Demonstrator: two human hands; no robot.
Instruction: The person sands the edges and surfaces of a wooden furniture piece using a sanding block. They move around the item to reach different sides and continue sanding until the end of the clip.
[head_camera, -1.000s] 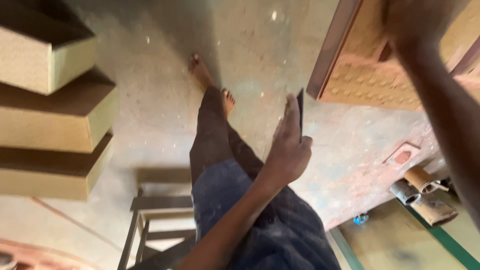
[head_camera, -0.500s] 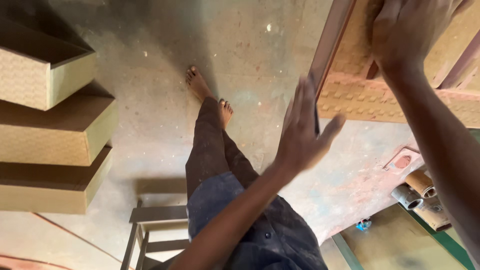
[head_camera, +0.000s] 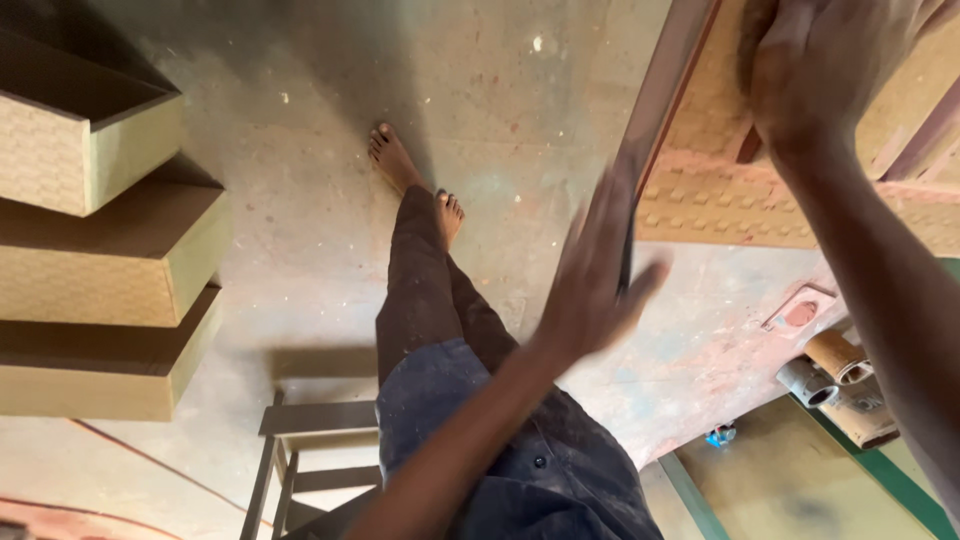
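Observation:
My left hand (head_camera: 592, 292) is blurred at mid-frame, fingers stretched out, with a thin dark flat piece (head_camera: 626, 250) held between fingers and thumb. That piece lies along the dark edge of a tan, bumpy-textured wooden panel (head_camera: 720, 205) at the upper right. My right hand (head_camera: 815, 75) rests on top of the panel, its fingers curled over a reddish frame bar. Reddish dust covers the panel's lower part. My legs in dark trousers and my bare feet (head_camera: 400, 165) stand on the concrete floor below.
Three tan open-topped box shapes (head_camera: 110, 250) are stacked like steps at the left. A wooden stool frame (head_camera: 310, 440) stands behind my legs. Rolls of tape (head_camera: 835, 370), a small blue thing (head_camera: 720, 435) and a green-edged board (head_camera: 800, 480) lie at the lower right.
My left hand has swung up and to the right, from over my leg to the panel's dark edge. My right hand has stayed on the panel while the view shifted slightly.

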